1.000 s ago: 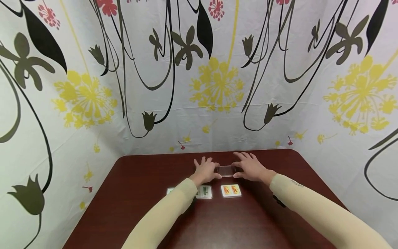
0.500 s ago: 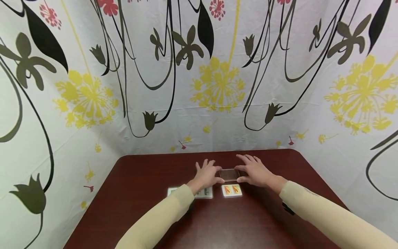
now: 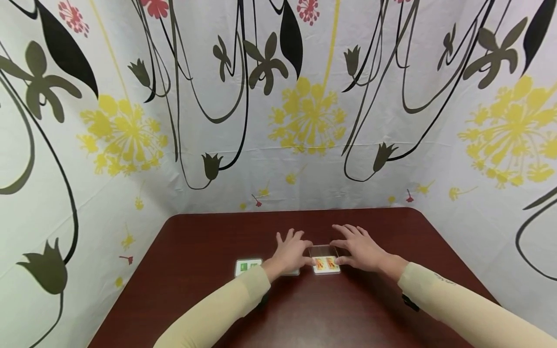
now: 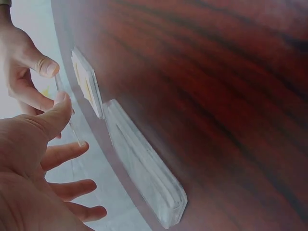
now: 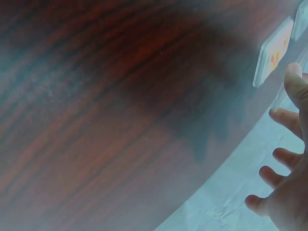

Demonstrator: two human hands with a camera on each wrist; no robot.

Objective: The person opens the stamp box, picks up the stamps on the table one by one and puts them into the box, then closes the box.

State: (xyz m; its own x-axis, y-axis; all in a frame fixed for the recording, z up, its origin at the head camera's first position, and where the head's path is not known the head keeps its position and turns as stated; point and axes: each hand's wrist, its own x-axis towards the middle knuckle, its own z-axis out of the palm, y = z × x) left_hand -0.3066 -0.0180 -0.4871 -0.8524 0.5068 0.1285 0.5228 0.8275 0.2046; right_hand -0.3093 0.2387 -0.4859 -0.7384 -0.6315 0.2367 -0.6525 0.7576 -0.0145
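A thin clear plastic cover [image 3: 323, 250] spans the gap between my two hands. My left hand [image 3: 289, 253] pinches its left edge with thumb and index finger, the other fingers spread. On the opposite edge, thumb and index finger of my right hand [image 3: 363, 250] grip it likewise. In the head view the cover's near part overlaps a white flat case [image 3: 326, 266] with two orange pictures; the left wrist view shows the cover raised off the table. A longer white case [image 3: 247, 266] with green pictures lies to the left, partly hidden by my left hand and sleeve.
The cases lie on a dark red-brown wooden table [image 3: 209, 241] with rounded far corners. Right behind it hangs a white curtain [image 3: 278, 193] printed with flowers. A dark band [image 3: 410, 302] shows under my right sleeve.
Both hands have brought the clear cover nearer to me, from beyond the orange-picture case to over its far part. More of the green-picture case's left end shows now.
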